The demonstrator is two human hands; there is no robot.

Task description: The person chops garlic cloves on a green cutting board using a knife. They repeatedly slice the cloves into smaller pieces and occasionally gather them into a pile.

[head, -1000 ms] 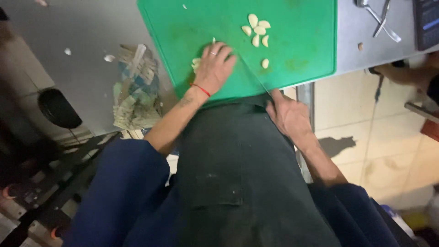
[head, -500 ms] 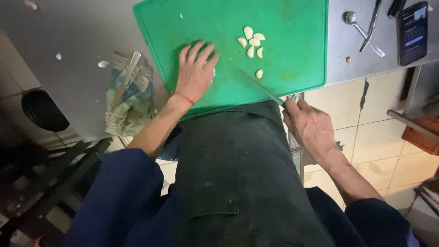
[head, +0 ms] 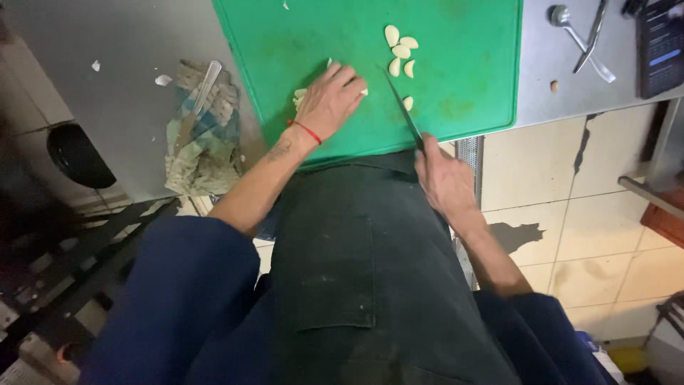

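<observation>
Pressing down on the green cutting board [head: 456, 93], your left hand [head: 329, 100] lies palm down with fingers spread and loose, covering a small heap of pale garlic pieces [head: 299, 96] that peeks out at its thumb side and fingertips; it grips nothing, only rests on them. A thin red cord [head: 306, 131] circles that wrist. Your right hand [head: 443, 175] is clenched around the handle of a kitchen knife [head: 402, 107] at the near edge of the board, above your dark apron [head: 356, 271], and the slim blade reaches up across the board, its tip near the whole peeled garlic cloves [head: 400, 51]. Those cloves sit in a loose cluster toward the far middle of the board, with one more clove [head: 407, 103] lying just beside the blade, apart from your left hand. The board lies on a grey steel counter [head: 107, 43]. To its left sits a crumpled checked cloth [head: 203, 135] with a metal utensil lying on it, and scraps of garlic skin [head: 163, 80] nearby. To the right of the board, a spoon [head: 578, 36] and a dark phone [head: 662, 43] rest on the counter.
</observation>
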